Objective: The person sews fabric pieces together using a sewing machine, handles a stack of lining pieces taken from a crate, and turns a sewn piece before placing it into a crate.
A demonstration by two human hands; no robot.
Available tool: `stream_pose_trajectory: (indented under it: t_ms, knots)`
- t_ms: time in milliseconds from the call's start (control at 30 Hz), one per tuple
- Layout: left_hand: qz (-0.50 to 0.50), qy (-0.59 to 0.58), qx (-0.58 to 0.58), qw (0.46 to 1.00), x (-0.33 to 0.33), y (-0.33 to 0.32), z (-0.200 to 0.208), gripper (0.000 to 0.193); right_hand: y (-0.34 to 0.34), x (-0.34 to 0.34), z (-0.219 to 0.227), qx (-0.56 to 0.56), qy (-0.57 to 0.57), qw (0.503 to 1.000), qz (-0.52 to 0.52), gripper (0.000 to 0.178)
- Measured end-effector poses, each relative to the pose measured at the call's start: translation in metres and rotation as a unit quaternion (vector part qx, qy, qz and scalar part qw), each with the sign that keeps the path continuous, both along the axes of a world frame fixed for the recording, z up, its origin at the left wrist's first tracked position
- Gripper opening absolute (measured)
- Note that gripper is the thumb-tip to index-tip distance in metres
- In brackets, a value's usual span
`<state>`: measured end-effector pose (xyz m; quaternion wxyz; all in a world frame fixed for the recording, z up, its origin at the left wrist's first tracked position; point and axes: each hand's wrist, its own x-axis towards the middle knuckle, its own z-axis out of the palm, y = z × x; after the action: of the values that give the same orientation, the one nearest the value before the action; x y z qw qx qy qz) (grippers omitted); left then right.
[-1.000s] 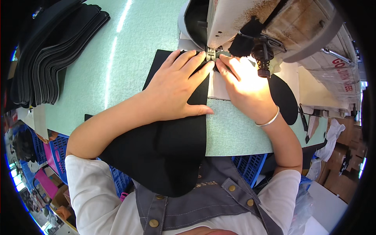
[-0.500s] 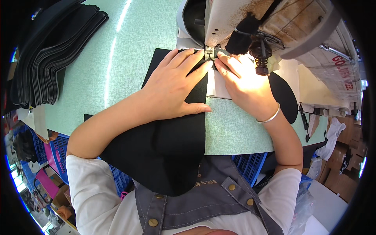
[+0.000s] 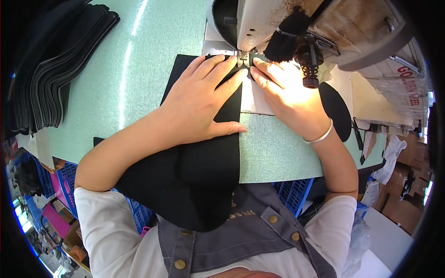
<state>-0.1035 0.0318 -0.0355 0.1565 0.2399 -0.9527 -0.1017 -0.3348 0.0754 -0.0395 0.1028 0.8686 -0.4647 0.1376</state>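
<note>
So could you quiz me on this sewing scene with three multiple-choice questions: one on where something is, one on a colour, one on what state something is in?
1. Where is the stack of dark cut pieces?
A. At the far left of the table
B. Under the sewing machine
C. On the person's lap

2. What colour is the table top?
A. Red
B. Pale green
C. Yellow

3. How does the left hand rest on the black fabric?
A. Clenched in a fist
B. Lifted clear above it
C. Flat, fingers spread

Answers:
1. A, the stack lies by the left rim, far from the sewing machine.
2. B, the bare surface around the fabric is pale green.
3. C, the palm lies pressed down with fingers reaching toward the needle area, opposite the right hand.
</note>
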Motion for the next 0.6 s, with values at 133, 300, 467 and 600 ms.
stream_pose_trajectory:
  t_ms: [133,300,467,600]
  knots:
    - [-0.003,0.012,0.016,1.000,0.002,-0.005,0.000,0.080,-0.002,-0.002,-0.003,-0.002,-0.005,1.000,-0.011,0.039]
    - [-0.045,0.007,0.082,0.996,0.012,-0.015,0.006,0.072,-0.010,-0.017,0.003,0.002,-0.034,0.998,0.047,0.038]
    - [-0.071,-0.001,0.056,0.996,0.015,-0.020,0.008,0.068,-0.015,-0.025,0.000,-0.006,-0.044,0.997,0.061,0.038]
    - [-0.074,0.000,0.068,0.995,0.015,-0.021,0.007,0.068,-0.012,-0.016,0.005,0.024,-0.034,0.998,0.038,0.041]
